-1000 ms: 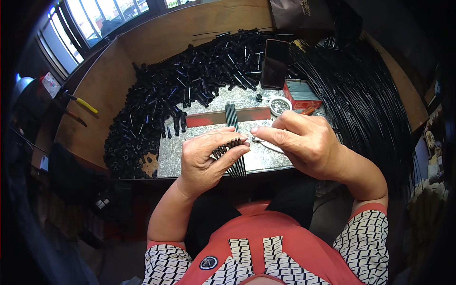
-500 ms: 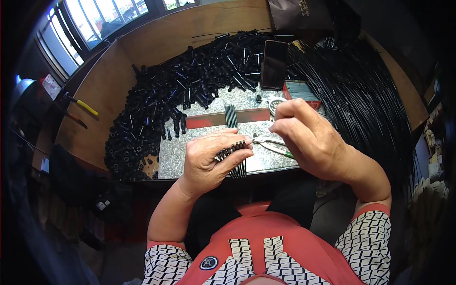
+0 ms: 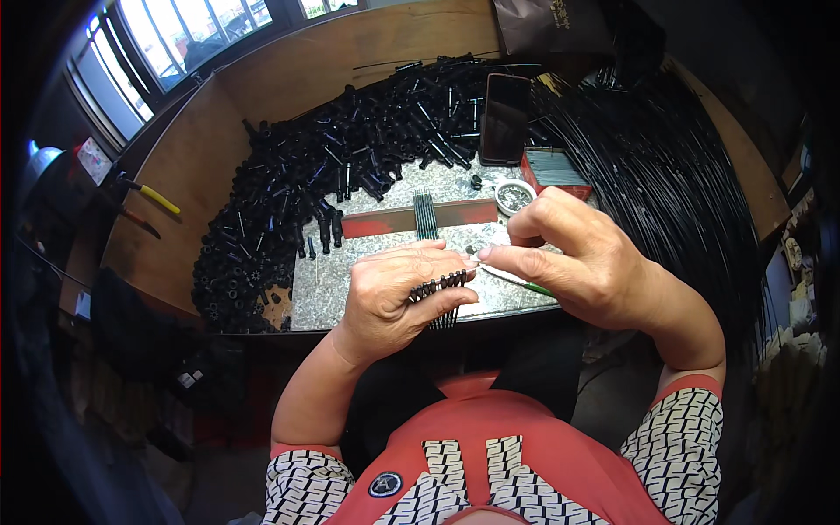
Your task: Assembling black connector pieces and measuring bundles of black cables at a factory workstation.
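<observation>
My left hand (image 3: 385, 289) is closed round a flat row of thin black rods (image 3: 425, 214), its thumb below them. Small black ends (image 3: 442, 283) of the row stick out between thumb and fingers. Close to the left fingertips, my right hand (image 3: 591, 262) has its thumb stretched toward the row and its index finger bent in a pinch. Anything between those fingers is too small to make out. Pliers (image 3: 521, 282) with a green handle lie partly hidden beneath my right hand. Behind it stands a small round white dish (image 3: 498, 199) holding tiny bits.
Under my hands is a speckled grey board (image 3: 328, 293), crossed by a red-and-grey bar (image 3: 376, 224). Black tubular parts (image 3: 306, 162) are heaped left and behind. Long black rods (image 3: 669, 166) fill the right side. A phone (image 3: 505, 118) stands upright near a red box (image 3: 573, 190).
My right hand has come down and left to the left fingertips, uncovering more of the white dish. My left hand has shifted slightly right with the rods.
</observation>
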`<move>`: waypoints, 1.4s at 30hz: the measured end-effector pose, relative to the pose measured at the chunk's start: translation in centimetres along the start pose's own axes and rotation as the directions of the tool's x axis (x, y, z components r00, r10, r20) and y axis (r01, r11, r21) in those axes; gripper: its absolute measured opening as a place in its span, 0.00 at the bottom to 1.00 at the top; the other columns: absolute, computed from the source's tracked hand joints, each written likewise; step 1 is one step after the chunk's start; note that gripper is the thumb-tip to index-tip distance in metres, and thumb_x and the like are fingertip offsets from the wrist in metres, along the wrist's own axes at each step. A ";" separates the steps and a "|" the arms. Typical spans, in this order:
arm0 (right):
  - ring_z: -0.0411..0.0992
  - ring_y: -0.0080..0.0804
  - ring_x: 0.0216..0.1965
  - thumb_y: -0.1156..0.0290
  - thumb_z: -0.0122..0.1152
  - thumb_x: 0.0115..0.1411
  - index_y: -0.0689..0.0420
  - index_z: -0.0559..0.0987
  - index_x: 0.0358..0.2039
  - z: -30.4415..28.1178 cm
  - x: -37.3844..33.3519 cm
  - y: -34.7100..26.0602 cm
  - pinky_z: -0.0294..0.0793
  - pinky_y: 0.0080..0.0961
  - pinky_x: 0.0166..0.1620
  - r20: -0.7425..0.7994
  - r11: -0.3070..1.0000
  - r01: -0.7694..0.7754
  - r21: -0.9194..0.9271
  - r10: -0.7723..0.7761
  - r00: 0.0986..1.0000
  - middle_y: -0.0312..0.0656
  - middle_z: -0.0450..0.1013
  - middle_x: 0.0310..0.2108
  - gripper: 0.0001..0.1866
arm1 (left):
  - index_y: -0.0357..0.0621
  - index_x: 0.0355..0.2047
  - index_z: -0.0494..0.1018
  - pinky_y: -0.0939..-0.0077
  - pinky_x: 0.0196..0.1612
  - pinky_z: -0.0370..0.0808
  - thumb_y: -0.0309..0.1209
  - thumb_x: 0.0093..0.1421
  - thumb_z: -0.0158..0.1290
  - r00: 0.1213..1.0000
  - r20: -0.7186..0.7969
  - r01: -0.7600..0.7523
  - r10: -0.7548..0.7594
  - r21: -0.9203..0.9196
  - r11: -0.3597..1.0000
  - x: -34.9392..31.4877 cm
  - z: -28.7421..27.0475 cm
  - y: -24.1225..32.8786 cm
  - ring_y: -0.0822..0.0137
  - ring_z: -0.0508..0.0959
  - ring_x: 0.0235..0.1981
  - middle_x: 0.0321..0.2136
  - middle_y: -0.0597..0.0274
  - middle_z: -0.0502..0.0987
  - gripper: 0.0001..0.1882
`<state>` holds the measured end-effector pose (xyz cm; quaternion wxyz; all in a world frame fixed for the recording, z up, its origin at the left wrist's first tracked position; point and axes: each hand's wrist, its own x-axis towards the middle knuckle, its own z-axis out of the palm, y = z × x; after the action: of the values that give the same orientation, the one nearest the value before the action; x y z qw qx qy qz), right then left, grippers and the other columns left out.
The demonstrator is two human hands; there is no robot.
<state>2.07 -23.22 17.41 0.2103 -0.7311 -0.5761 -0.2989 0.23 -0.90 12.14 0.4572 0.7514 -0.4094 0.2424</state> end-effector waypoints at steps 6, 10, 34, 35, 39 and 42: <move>0.67 0.28 0.25 0.78 0.63 0.46 0.59 0.80 0.38 -0.2 0.5 0.1 0.69 0.21 0.26 0.014 0.997 0.021 0.073 -0.022 1.000 0.38 0.66 0.26 0.15 | 0.39 0.32 0.78 0.64 0.44 0.76 0.34 0.46 0.65 0.999 0.041 -0.022 0.023 -0.006 1.000 -0.2 -0.1 -0.3 0.61 0.82 0.33 0.29 0.58 0.81 0.15; 0.68 0.29 0.26 0.79 0.65 0.45 0.59 0.79 0.40 0.2 0.9 -0.1 0.69 0.20 0.26 0.026 0.984 0.002 0.176 -0.007 1.000 0.39 0.67 0.25 0.18 | 0.40 0.32 0.78 0.63 0.45 0.76 0.36 0.44 0.66 0.997 0.039 -0.067 0.065 0.063 0.996 -0.2 -0.1 -0.3 0.59 0.82 0.33 0.29 0.57 0.81 0.17; 0.69 0.20 0.26 0.75 0.64 0.53 0.62 0.79 0.32 -3.4 8.1 -0.1 0.64 0.15 0.25 0.074 0.923 -0.134 0.362 0.116 0.991 0.37 0.72 0.28 0.07 | 0.36 0.52 0.64 0.50 0.61 0.56 0.53 0.43 0.62 0.867 0.431 0.069 -0.249 0.393 0.917 -5.9 1.1 -4.6 0.47 0.58 0.61 0.56 0.46 0.63 0.43; 0.69 0.16 0.27 0.73 0.61 0.56 0.62 0.79 0.33 -3.3 8.7 0.3 0.63 0.12 0.25 0.012 0.820 -0.147 0.552 0.169 0.986 0.37 0.73 0.31 0.07 | 0.37 0.51 0.66 0.51 0.61 0.57 0.51 0.44 0.63 0.882 0.402 0.085 -0.246 0.376 0.923 -5.3 0.5 -4.2 0.47 0.62 0.59 0.54 0.47 0.66 0.40; 0.70 0.19 0.28 0.70 0.61 0.56 0.61 0.75 0.39 -9.4 7.2 7.0 0.66 0.13 0.28 -0.012 0.893 -0.241 0.381 0.265 0.964 0.39 0.73 0.34 0.12 | 0.44 0.45 0.71 0.64 0.47 0.72 0.43 0.49 0.62 0.874 0.412 0.167 -0.257 0.243 0.956 0.3 -1.8 -1.1 0.51 0.75 0.44 0.42 0.51 0.75 0.26; 0.71 0.23 0.30 0.67 0.61 0.56 0.59 0.72 0.45 -13.3 5.3 9.8 0.69 0.15 0.32 -0.061 0.923 -0.334 0.192 0.351 0.934 0.42 0.73 0.38 0.18 | 0.44 0.37 0.75 0.67 0.34 0.74 0.38 0.52 0.61 0.860 0.477 0.172 -0.182 0.066 0.983 3.2 -2.0 -0.1 0.50 0.77 0.27 0.26 0.50 0.76 0.15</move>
<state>9.82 -30.53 31.14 0.3509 -0.7839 -0.4531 -0.2388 2.10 -0.41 15.40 0.3537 0.8271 -0.4367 0.0095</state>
